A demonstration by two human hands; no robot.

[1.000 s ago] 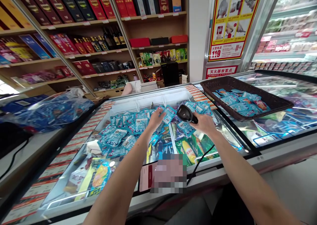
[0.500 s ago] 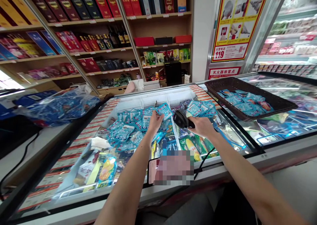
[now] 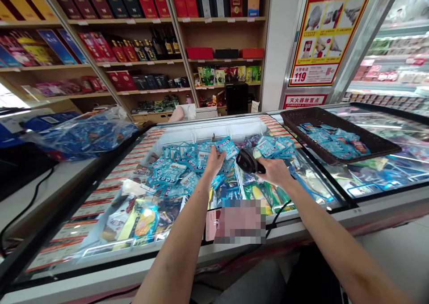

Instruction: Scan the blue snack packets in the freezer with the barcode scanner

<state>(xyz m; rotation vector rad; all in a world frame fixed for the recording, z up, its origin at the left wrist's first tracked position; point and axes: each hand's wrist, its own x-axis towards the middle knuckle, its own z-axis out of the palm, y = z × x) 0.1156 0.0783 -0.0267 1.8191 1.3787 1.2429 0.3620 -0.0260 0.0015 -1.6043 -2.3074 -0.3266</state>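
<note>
My right hand (image 3: pixel 275 172) is wrapped round the handle of a black barcode scanner (image 3: pixel 247 162), whose head points left. Just left of the scanner, my left hand (image 3: pixel 215 162) holds the edge of a small blue snack packet (image 3: pixel 229 147) with thumb and fingers. Beneath and left of that hand, many similar blue packets (image 3: pixel 169 173) lie in a loose pile on the freezer's glass top (image 3: pixel 87 214). Another heap of blue packets (image 3: pixel 275 146) sits beyond the scanner. A phone (image 3: pixel 212 226), partly blurred out, rests near the front edge.
A dark brown basket (image 3: pixel 377 148) with blue packets stands at right. On the left counter lies a clear plastic bag (image 3: pixel 87 136) of blue packets. The scanner's cable (image 3: pixel 277 214) hangs over the front edge. Shelves (image 3: pixel 144 63) of boxes and bottles stand behind.
The view has shifted slightly, moving the scene to the right. My left hand has turned a little, and the packet beside its thumb is nearer the scanner. My right hand keeps its grip.
</note>
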